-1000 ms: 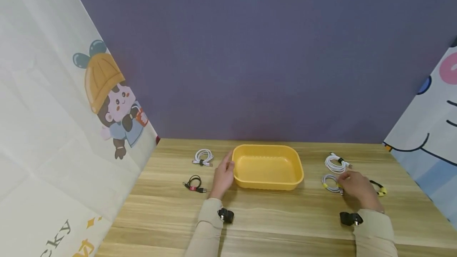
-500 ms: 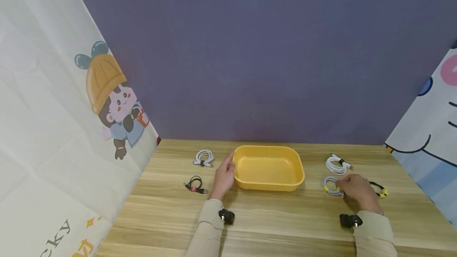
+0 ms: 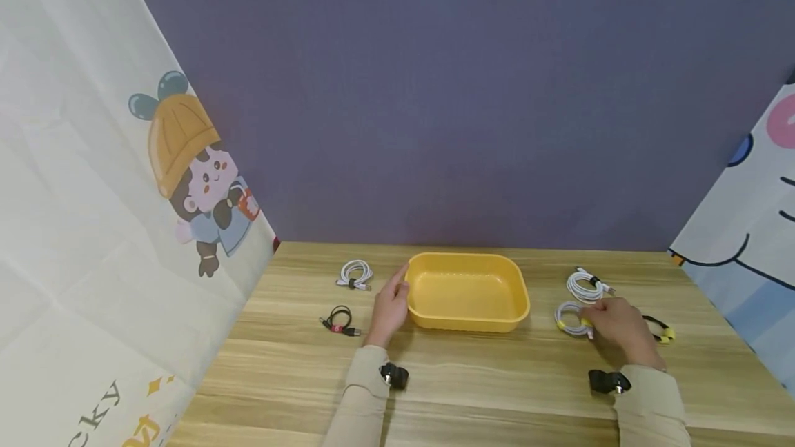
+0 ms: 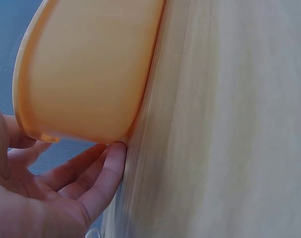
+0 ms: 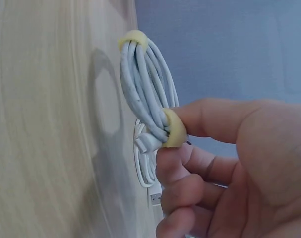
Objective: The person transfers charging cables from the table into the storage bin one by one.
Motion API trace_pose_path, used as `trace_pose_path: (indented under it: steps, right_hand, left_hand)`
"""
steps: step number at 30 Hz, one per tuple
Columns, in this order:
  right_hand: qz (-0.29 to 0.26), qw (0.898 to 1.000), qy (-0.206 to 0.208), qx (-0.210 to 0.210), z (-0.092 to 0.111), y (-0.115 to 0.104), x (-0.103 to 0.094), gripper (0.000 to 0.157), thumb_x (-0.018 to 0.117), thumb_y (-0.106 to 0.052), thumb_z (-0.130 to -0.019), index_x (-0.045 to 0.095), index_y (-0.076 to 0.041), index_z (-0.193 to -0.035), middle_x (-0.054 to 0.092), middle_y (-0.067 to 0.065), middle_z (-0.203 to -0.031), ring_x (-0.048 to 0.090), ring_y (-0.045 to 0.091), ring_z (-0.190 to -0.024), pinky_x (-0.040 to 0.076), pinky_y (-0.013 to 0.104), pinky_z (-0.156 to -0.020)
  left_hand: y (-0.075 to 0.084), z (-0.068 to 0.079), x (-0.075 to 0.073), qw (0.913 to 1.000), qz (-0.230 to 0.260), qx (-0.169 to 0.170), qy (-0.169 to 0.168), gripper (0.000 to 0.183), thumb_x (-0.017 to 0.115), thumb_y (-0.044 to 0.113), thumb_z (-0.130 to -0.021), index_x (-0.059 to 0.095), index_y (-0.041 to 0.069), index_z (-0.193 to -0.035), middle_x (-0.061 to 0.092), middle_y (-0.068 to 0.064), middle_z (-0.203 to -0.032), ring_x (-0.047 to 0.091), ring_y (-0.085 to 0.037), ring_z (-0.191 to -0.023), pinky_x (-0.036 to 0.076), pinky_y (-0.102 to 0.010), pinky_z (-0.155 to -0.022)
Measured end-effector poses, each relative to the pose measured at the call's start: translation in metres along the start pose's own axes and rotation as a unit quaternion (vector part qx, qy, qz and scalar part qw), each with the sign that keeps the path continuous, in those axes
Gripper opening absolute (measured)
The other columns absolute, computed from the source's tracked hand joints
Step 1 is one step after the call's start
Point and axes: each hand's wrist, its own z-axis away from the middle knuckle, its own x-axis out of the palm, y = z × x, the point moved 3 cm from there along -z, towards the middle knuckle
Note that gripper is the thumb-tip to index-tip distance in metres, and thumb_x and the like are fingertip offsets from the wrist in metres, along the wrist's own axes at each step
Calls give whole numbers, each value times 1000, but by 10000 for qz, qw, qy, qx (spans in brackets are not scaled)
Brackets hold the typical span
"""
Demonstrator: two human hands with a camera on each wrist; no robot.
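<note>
My right hand (image 3: pixel 617 330) pinches a coiled grey-white charging cable (image 3: pixel 568 318) by one of its yellow ties (image 5: pixel 176 130), between thumb and fingers. In the right wrist view the coil hangs off the table, its shadow apart from it, a plug end showing beside the tie. My left hand (image 3: pixel 389 312) rests against the left end of a yellow plastic basket (image 3: pixel 468 325). In the left wrist view its fairly straight fingers touch the outer wall near the base, and one digit meets the rim.
A coiled white cable (image 3: pixel 582 286) lies behind the right hand. Part of a black cable with yellow ties (image 3: pixel 666 334) shows to its right. At the left lie another white cable (image 3: pixel 355 273) and a black cable with a red tag (image 3: pixel 339 321). A purple-grey wall (image 3: pixel 459 102) borders the wooden table (image 3: pixel 484 392).
My right hand has taken hold of the grey-white cable and raised it slightly, shifting it a little left. The left hand and the basket stay in place.
</note>
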Motion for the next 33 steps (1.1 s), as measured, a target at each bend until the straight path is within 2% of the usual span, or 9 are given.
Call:
trace_pose_path:
  steps: [9, 15, 19, 23, 29, 33]
  right_hand:
    - [-107, 9992, 352, -164, 2, -14, -6, 41, 55, -38, -102, 70, -1, -96, 66, 8, -83, 55, 21, -72, 40, 32, -63]
    - [-406, 9968, 691, -25, 2, -22, -6, 47, 53, -42, -103, 70, 1, -109, 71, 14, -95, 59, 23, -77, 41, 31, -62]
    - [-555, 9919, 1144, 32, 3, -32, -4, 46, 54, -42, -102, 69, 1, -108, 71, 16, -94, 57, 23, -73, 39, 32, -59]
    - [-642, 9862, 1529, -37, 4, -42, -3, 40, 58, -40, -101, 70, -2, -102, 69, 11, -87, 53, 20, -68, 38, 32, -58]
    - [-795, 9851, 1521, -47, 3, -49, -1, 41, 59, -41, -101, 71, -1, -102, 69, 9, -85, 52, 19, -68, 37, 32, -58]
    - [-835, 9857, 1462, -25, 5, -53, -1, 42, 59, -42, -101, 70, -2, -103, 67, 7, -84, 52, 19, -67, 37, 32, -58]
  left_hand:
    - [0, 0, 0, 10000, -28, -44, -58, 45, 44, 25, -110, 47, 27, -155, 70, -12, -98, 43, -10, -56, 40, -25, -54]
    - [1, 1, -1, 9999, -22, -50, -85, 45, 43, 25, -110, 47, 27, -155, 70, -12, -99, 43, -10, -56, 41, -25, -54]
    - [1, 0, -1, 9999, -28, -66, -71, 45, 44, 26, -110, 47, 27, -155, 71, -12, -104, 43, -10, -56, 41, -25, -54]
    - [1, 0, -1, 10000, -31, -28, -61, 45, 45, 25, -110, 48, 25, -154, 71, -14, -101, 42, -10, -55, 40, -25, -54]
    - [0, -1, -1, 10000, -3, -30, -42, 44, 46, 23, -109, 49, 24, -153, 73, -16, -114, 46, -12, -60, 42, -27, -59]
    - [0, 0, -1, 10000, 15, -54, -39, 44, 46, 24, -109, 49, 25, -153, 72, -16, -122, 53, -14, -68, 46, -29, -66]
